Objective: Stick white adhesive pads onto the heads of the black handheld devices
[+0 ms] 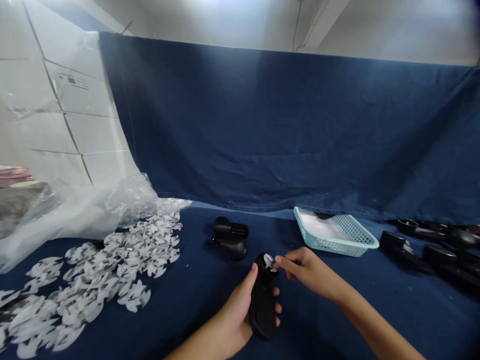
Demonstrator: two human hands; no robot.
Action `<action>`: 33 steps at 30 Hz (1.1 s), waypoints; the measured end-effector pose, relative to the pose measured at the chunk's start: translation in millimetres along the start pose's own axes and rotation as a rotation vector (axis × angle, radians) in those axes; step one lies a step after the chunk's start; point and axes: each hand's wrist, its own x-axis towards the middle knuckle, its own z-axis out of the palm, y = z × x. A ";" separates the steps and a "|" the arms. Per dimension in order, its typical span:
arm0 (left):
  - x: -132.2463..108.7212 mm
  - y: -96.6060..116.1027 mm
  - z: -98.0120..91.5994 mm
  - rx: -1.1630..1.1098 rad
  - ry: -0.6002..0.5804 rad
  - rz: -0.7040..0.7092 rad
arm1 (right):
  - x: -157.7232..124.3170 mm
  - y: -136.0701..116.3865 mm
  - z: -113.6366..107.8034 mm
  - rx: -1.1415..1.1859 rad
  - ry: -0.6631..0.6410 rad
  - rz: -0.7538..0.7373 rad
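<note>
My left hand (243,305) is wrapped round a long black plastic device (262,312) with a rounded lower end, held upright over the blue cloth. At the device's upper end sits a small white bladed piece (268,261), partly inside a round opening. The fingers of my right hand (296,265) are pinched together at the right edge of that white piece. My fingertips partly cover it, so how deep it sits cannot be made out. Beyond the device lie two black parts (230,229) with rounded ends, close together on the cloth.
A big heap of white bladed pieces (105,270) spreads over the left, beside clear plastic wrap (127,200). A pale turquoise basket (337,246) stands right of centre. Several black devices (405,252) lie at far right. A blue curtain (285,130) hangs behind, with white boxes (90,100) stacked left.
</note>
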 end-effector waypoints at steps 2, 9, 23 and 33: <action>0.7 0.9 -0.5 0.009 0.002 -0.009 | -2.5 -3.1 -1.0 0.001 -0.014 -0.007; 0.5 2.5 -0.8 0.014 0.013 -0.020 | -8.5 -19.2 -6.2 0.029 -0.118 -0.079; 0.1 2.5 0.8 0.022 0.016 -0.036 | -13.3 -26.0 2.9 -0.281 0.035 -0.140; 0.7 3.9 -1.0 -0.009 0.014 -0.057 | -12.3 -27.9 0.2 -0.398 0.045 -0.099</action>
